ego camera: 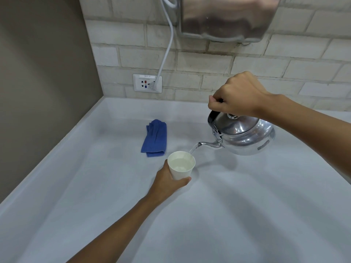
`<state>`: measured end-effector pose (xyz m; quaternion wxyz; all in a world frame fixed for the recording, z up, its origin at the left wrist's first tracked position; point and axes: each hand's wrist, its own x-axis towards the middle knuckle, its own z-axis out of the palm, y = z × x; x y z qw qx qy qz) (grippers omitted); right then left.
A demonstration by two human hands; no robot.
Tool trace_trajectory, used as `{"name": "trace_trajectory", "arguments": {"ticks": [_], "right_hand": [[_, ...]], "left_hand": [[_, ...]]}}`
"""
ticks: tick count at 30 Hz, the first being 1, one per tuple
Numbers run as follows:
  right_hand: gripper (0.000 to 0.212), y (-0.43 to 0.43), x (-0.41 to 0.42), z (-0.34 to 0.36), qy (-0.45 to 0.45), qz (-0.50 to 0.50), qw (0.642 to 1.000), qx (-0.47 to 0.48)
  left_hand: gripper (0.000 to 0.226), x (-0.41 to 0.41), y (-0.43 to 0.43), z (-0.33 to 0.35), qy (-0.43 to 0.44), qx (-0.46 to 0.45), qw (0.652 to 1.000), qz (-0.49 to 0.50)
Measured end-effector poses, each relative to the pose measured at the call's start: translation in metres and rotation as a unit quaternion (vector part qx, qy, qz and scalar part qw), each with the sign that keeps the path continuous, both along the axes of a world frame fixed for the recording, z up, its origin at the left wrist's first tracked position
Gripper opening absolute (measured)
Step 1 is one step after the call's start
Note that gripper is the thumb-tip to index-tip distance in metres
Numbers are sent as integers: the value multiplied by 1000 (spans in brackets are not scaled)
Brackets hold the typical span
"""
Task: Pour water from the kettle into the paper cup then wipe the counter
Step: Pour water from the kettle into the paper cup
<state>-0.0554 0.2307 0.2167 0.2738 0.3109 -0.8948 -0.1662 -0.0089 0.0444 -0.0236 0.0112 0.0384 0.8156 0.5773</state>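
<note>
A shiny metal kettle (pixel 247 135) hangs tilted above the counter, its spout pointing left and down. My right hand (pixel 237 95) grips its black handle from above. A thin stream of water runs from the spout into a white paper cup (pixel 181 166), which holds water well up its wall. My left hand (pixel 167 183) wraps around the cup's lower part from the near left side. A folded blue cloth (pixel 154 138) lies flat on the white counter (pixel 247 215), just behind and left of the cup.
A tiled wall at the back carries a power outlet (pixel 147 83) with a white cable (pixel 167 48) plugged in. A steel appliance (pixel 226 18) is mounted on the wall above the kettle. A grey side wall (pixel 41 82) bounds the counter on the left.
</note>
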Motion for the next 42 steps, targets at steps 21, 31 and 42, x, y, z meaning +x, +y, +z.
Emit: {"name": "trace_trajectory", "arguments": {"ticks": [21,31,42], "right_hand": [[45,42,-50,-73,-46,-89,944,-314],[48,43,-128,-81,-87,-181,883,-424],[45,23,-171,-101,-130,-204,874,-421]], "left_hand": [[73,-1,0,-3,0,13,1000,2],[68,-2,-2,-5,-4,10,1000,-7],[63,-2,-3,-5,-5,1,1000,-9]]}}
